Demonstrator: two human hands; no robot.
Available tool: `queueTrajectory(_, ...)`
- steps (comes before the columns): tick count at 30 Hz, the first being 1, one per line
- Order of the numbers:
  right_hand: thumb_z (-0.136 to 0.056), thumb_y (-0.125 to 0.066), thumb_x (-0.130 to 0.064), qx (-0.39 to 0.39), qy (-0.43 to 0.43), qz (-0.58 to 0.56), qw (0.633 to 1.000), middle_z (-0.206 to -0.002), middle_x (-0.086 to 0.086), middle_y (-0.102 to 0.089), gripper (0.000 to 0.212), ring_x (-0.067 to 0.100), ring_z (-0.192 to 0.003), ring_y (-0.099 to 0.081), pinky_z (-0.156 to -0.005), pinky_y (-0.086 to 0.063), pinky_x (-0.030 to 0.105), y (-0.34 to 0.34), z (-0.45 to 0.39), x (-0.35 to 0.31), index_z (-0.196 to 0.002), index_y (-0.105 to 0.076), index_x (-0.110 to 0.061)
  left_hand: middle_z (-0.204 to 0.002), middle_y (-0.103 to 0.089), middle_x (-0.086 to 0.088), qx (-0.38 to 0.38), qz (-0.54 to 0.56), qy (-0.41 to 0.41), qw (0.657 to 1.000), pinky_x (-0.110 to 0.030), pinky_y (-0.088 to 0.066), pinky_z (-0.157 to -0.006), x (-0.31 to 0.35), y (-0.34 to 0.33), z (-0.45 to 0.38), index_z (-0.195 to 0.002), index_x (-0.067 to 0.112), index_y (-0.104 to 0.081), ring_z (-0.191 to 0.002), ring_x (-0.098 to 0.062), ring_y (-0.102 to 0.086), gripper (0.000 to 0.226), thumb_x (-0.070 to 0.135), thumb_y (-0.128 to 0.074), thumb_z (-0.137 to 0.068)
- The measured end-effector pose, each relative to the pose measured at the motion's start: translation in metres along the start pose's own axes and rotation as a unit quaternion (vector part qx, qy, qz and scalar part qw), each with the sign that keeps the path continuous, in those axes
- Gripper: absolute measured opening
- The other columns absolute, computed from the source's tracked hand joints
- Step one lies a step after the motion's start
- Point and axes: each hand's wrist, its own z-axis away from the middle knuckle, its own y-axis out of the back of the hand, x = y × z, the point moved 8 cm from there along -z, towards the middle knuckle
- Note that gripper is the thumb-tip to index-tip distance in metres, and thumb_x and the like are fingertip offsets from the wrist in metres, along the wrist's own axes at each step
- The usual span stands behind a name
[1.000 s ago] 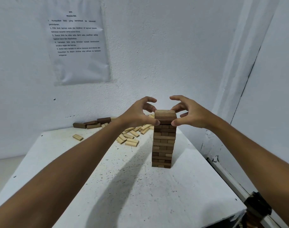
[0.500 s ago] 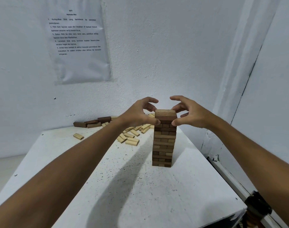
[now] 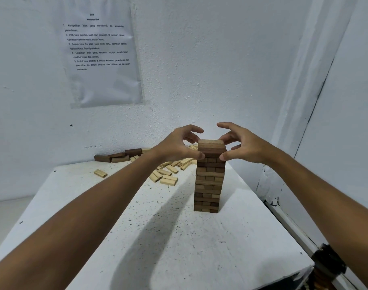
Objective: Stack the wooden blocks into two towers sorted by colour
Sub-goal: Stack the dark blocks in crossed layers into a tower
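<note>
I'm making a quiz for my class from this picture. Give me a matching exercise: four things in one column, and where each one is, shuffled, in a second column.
Things:
1. dark block tower
2. lone pale block
3. loose dark blocks
4. printed sheet

Places:
A. stuck on the wall
B. by itself on the table, left of the pale pile
C. at the table's far edge, against the wall
D. upright between the left hand and right hand

Pairs: 1-D, 2-B, 3-C, 4-A
</note>
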Motion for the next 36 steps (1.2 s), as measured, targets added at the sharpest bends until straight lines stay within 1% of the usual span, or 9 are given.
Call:
queueTrajectory(2, -0.059, -0.077, -0.038, 0.0, 0.0, 0.001, 1.0, -0.118, -0.005, -0.062, 0.1, 0.018, -0.119, -0.054, -0.103, -0.045, 0.042, 0.0, 0.0, 0.0, -0.147, -0.03, -0.033, -0.117, -0.063, -0.001, 0.0, -0.003, 0.0, 1.0, -0.018, -0.043, -0.081, -0.001, 0.0, -0.001, -0.133, 0.023, -0.053, -0.115, -0.013, -0.056, 0.068, 0.016, -0.085, -0.073)
queueTrajectory(6, -0.058, -0.078, -0.04, 0.001, -0.001, 0.0, 1.0, -0.126, 0.0, -0.059, 0.101, 0.018, -0.119, -0.055, -0.101, -0.046, 0.039, 0.001, 0.001, -0.001, -0.147, -0.03, -0.034, -0.121, -0.062, 0.0, -0.004, -0.004, -0.003, 1.0, -0.017, -0.043, -0.08, 0.0, 0.001, 0.0, -0.132, 0.025, -0.052, -0.115, -0.012, -0.056, 0.068, 0.018, -0.085, -0.073)
queueTrajectory(9, -0.062, -0.075, -0.043, 0.008, 0.001, 0.0, 1.0, -0.128, -0.001, -0.057, 0.095, 0.016, -0.118, -0.055, -0.098, -0.045, 0.034, 0.003, 0.003, -0.003, -0.147, -0.033, -0.035, -0.12, -0.062, 0.003, -0.002, 0.002, -0.008, 1.0, -0.017, -0.043, -0.079, 0.004, 0.001, 0.002, -0.13, 0.026, -0.054, -0.113, -0.009, -0.057, 0.066, 0.032, -0.083, -0.071)
queueTrajectory(11, -0.068, -0.071, -0.045, 0.02, 0.004, -0.008, 1.0, -0.127, -0.003, -0.057, 0.085, 0.014, -0.116, -0.057, -0.098, -0.045, 0.032, 0.006, 0.006, -0.004, -0.146, -0.037, -0.033, -0.116, -0.064, 0.005, 0.008, 0.01, -0.009, 1.0, -0.019, -0.045, -0.082, 0.008, 0.002, 0.004, -0.126, 0.028, -0.055, -0.109, -0.005, -0.058, 0.06, 0.042, -0.073, -0.071)
queueTrajectory(16, -0.093, -0.064, -0.028, 0.089, 0.018, -0.004, 0.996, -0.131, 0.003, -0.058, 0.051, 0.02, -0.117, -0.058, -0.101, -0.047, 0.036, 0.018, 0.015, -0.008, -0.141, -0.048, -0.021, -0.112, -0.067, 0.008, 0.02, 0.02, -0.006, 1.0, -0.033, -0.049, -0.095, 0.004, 0.009, 0.011, -0.124, 0.028, -0.058, -0.11, -0.007, -0.061, 0.05, 0.045, -0.065, -0.077)
queueTrajectory(19, -0.093, -0.064, -0.027, 0.139, 0.032, 0.02, 0.99, -0.135, 0.004, -0.057, 0.05, 0.017, -0.117, -0.057, -0.094, -0.044, 0.03, 0.027, 0.021, -0.018, -0.14, -0.05, -0.016, -0.115, -0.066, 0.007, 0.025, 0.004, -0.012, 1.0, -0.027, -0.047, -0.091, 0.007, 0.016, 0.018, -0.126, 0.027, -0.058, -0.111, -0.006, -0.06, 0.054, 0.046, -0.065, -0.077)
queueTrajectory(23, -0.092, -0.068, -0.023, 0.171, 0.064, 0.038, 0.982, -0.137, 0.005, -0.057, 0.051, 0.012, -0.116, -0.055, -0.095, -0.044, 0.026, 0.033, 0.022, -0.042, -0.139, -0.053, -0.012, -0.119, -0.064, 0.005, 0.035, -0.04, -0.018, 0.998, -0.027, -0.047, -0.091, 0.008, 0.032, 0.031, -0.127, 0.028, -0.057, -0.113, -0.008, -0.059, 0.058, 0.049, -0.067, -0.074)
queueTrajectory(33, -0.09, -0.068, -0.022, 0.101, 0.15, 0.029, 0.983, -0.141, -0.001, -0.054, 0.052, 0.01, -0.126, -0.051, -0.104, -0.042, 0.026, -0.041, -0.007, -0.131, -0.139, -0.053, -0.014, -0.119, -0.064, 0.004, 0.093, -0.111, 0.055, 0.988, -0.024, -0.046, -0.088, -0.04, 0.112, 0.102, -0.123, 0.029, -0.057, -0.114, -0.01, -0.057, 0.043, 0.034, -0.075, -0.085)
queueTrajectory(36, -0.091, -0.067, -0.023, 0.06, 0.167, 0.022, 0.984, -0.143, 0.001, -0.052, 0.053, 0.012, -0.127, -0.049, -0.106, -0.042, 0.03, -0.081, -0.021, -0.148, -0.141, -0.051, -0.012, -0.115, -0.064, 0.005, 0.109, -0.116, 0.09, 0.983, -0.032, -0.052, -0.088, -0.063, 0.13, 0.13, -0.121, 0.026, -0.058, -0.112, -0.012, -0.059, 0.04, 0.028, -0.076, -0.085)
